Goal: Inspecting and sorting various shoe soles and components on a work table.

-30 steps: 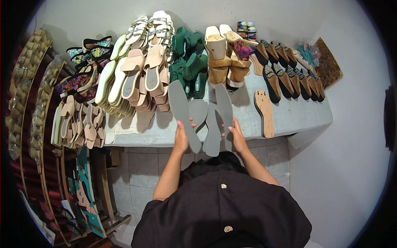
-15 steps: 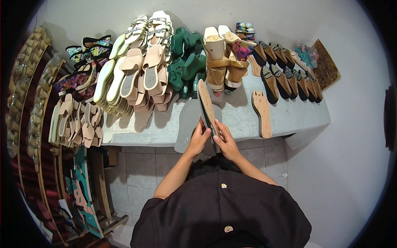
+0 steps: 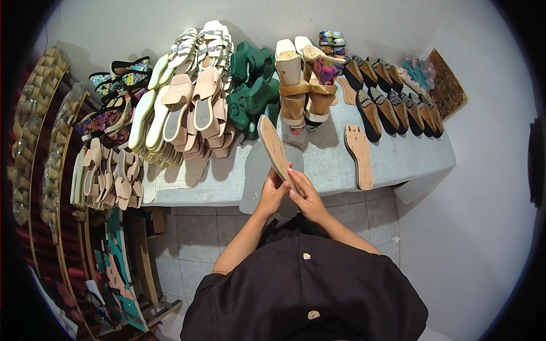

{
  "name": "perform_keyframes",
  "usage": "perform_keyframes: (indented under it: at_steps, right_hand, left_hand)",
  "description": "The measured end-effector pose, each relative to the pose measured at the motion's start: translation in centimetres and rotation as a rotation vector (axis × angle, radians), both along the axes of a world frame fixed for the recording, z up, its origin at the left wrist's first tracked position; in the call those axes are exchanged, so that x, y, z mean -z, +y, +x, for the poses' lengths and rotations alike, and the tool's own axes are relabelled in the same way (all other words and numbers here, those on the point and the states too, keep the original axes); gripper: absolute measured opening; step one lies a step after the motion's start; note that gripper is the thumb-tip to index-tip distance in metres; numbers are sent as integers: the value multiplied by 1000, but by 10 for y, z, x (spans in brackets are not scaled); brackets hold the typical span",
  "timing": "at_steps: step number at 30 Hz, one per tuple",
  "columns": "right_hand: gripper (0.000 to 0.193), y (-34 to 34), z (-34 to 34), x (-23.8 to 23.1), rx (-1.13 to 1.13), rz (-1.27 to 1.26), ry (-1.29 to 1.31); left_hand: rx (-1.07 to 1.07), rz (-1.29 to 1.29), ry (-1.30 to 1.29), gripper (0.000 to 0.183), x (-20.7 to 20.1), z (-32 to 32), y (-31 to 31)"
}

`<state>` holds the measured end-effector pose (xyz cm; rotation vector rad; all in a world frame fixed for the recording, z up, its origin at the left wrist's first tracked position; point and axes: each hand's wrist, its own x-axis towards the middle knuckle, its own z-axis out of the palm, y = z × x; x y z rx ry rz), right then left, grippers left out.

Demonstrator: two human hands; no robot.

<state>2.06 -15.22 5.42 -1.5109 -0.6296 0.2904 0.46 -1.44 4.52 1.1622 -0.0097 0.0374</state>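
Between both hands I hold a tan shoe sole [image 3: 275, 149], its toe end pointing up and to the left, its tan face in view. My left hand [image 3: 272, 196] is closed round its lower left edge. From the other side my right hand [image 3: 307, 197] grips the lower right edge, thumb on the tan face. Beneath the held sole, grey sole-shaped sheets [image 3: 252, 181] lie at the table's front edge. A second tan sole [image 3: 359, 158] with a dark rim lies flat to the right, apart from my hands.
Stacks of beige slides [image 3: 177, 105], green heeled shoes [image 3: 263, 98], wooden-heeled sandals [image 3: 293, 85] and black mules [image 3: 368, 116] stand on the cloth-covered table [image 3: 409, 165]. Wrapped heels [image 3: 42, 96] fill racks at left. A brown board [image 3: 446, 85] leans by the right wall.
The sole's upper end has tipped left, and its tan face has turned more toward view, hiding the dark side. Both hands keep their hold on it.
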Motion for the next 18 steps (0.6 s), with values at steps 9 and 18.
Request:
perform_keyframes:
  at_steps: [9, 18]
  right_hand:
    - [51, 1, 4, 2, -54, 14, 36]
    - [50, -7, 7, 4, -62, -122, 30]
  left_hand:
    - [23, 61, 89, 69, 4, 2, 8]
    - [103, 149, 150, 71, 15, 10, 16]
